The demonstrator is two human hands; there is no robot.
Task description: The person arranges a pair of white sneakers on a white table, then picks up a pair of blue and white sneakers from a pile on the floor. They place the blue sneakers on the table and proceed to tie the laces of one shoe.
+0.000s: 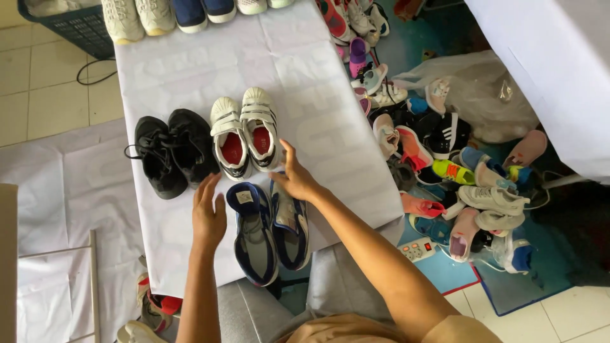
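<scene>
A pair of blue and grey sneakers [270, 232] lies side by side at the near edge of a white-covered table [318, 114]. My left hand [208, 215] hovers flat just left of the pair, fingers apart, holding nothing. My right hand [293, 176] rests on the toe end of the right blue sneaker, fingers spread. Just beyond stand a pair of white strap sneakers with red insoles [244, 133] and, to their left, a pair of black lace-up sneakers [168, 152].
More shoes line the table's far edge [165, 16]. A heap of several mixed shoes [445, 165] covers the floor to the right, beside a clear plastic bag [476, 89] and a power strip [416, 249]. A dark crate [76, 28] stands far left.
</scene>
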